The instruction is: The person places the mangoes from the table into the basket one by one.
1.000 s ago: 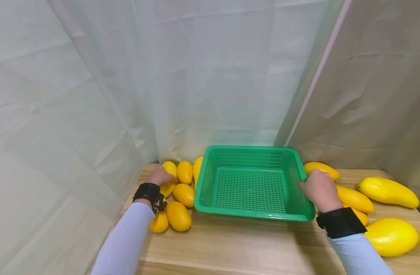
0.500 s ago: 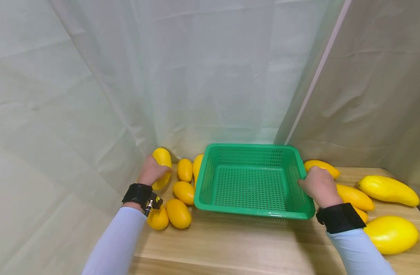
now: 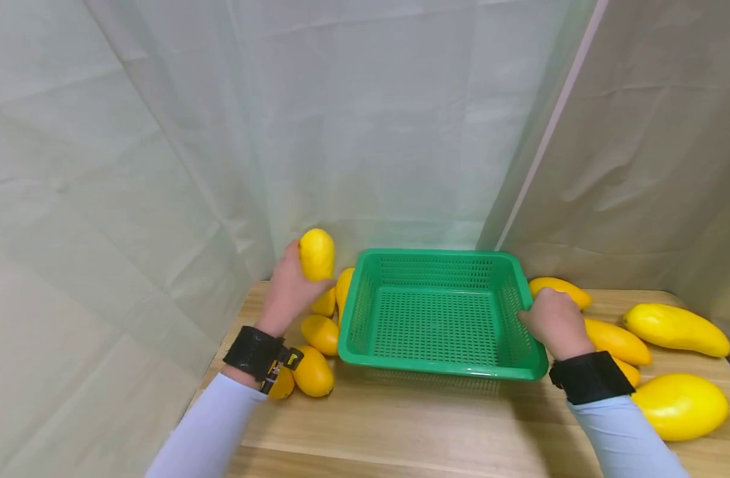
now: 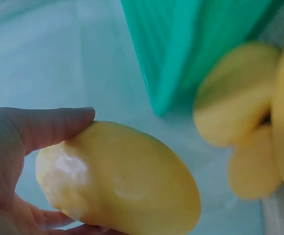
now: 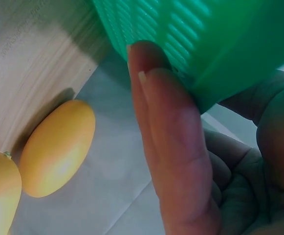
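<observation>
My left hand (image 3: 290,289) grips a yellow mango (image 3: 317,254), thumb on one side and fingers round the other, raised to the left of the green plastic basket (image 3: 442,372). The left wrist view shows the held mango (image 4: 122,176) lying along the palm, with the basket's corner (image 4: 163,93) beyond it. My right hand (image 3: 556,325) pinches the basket's right rim. In the right wrist view two fingers (image 5: 173,132) press the outside of its slotted wall (image 5: 156,24) and the thumb sits at the rim's other side. The basket's inside holds nothing.
Several smaller mangoes, one of them an orange-yellow mango (image 3: 312,373), lie left of the basket on the wooden table (image 3: 413,431). More lie on the right, including a large mango (image 3: 678,406) and a long mango (image 3: 675,330). Pale sheeting (image 3: 389,133) hangs behind.
My left hand has picked the mango up from the left group, swung it outward, then brought it up and right toward the basket. My right hand keeps its hold on the rim.
</observation>
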### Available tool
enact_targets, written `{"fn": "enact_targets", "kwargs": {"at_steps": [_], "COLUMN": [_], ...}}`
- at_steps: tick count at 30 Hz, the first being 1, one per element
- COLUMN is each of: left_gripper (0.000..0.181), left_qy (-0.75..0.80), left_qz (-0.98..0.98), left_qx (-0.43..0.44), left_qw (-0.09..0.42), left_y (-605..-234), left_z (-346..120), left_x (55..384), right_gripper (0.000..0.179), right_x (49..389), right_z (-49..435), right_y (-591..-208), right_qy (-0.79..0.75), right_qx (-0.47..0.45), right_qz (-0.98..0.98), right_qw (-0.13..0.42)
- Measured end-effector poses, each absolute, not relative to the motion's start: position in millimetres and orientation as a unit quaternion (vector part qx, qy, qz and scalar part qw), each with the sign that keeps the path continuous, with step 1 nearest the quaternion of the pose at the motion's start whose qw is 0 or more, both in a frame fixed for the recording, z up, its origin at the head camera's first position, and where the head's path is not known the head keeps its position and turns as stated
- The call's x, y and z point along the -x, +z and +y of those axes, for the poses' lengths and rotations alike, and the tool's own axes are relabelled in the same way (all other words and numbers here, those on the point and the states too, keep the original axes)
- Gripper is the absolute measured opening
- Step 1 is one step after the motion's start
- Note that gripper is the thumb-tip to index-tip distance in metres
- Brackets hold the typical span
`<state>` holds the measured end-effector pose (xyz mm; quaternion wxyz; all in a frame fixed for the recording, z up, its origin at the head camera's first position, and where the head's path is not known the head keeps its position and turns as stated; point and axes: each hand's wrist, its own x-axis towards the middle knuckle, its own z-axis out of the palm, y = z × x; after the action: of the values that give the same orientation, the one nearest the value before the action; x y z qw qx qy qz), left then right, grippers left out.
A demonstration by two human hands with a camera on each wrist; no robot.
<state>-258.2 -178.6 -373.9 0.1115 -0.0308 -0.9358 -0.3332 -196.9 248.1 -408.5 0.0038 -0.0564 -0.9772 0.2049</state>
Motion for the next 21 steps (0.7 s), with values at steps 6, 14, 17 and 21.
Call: {"fn": "enact_targets", "kwargs": {"at_steps": [6,14,17,21], "left_gripper": [0.101,0.101,0.101,0.101], "left_qy": [-0.345,-0.314,-0.298,-0.282], "left_qz": [-0.927,-0.931,-0.935,-0.938], "left_qx": [0.093,0.149,0.163,0.187], "left_qw": [0.115,0.111,0.099,0.071], "left_y": [-371.5,-374.6,-377.9,-384.5], "left_z": [-143.9,-111.6,-103.4,-95.4], "left_x": [246.1,230.5,226.6,222.4], "right_gripper": [0.029,0.029,0.028,0.028], "right_x": [196.2,195.8,195.6,195.8], "right_z": [248.7,249.3,248.5,247.0], "right_y": [-409.4,-408.4,-407.4,-406.8], "right_qy": [0.208,0.207,0.206,0.205], "right_qx": [0.057,0.061,0.060,0.060], "right_qz": [-0.977,-0.976,-0.977,-0.977], "right_qw": [-0.001,0.001,0.004,0.002]}}
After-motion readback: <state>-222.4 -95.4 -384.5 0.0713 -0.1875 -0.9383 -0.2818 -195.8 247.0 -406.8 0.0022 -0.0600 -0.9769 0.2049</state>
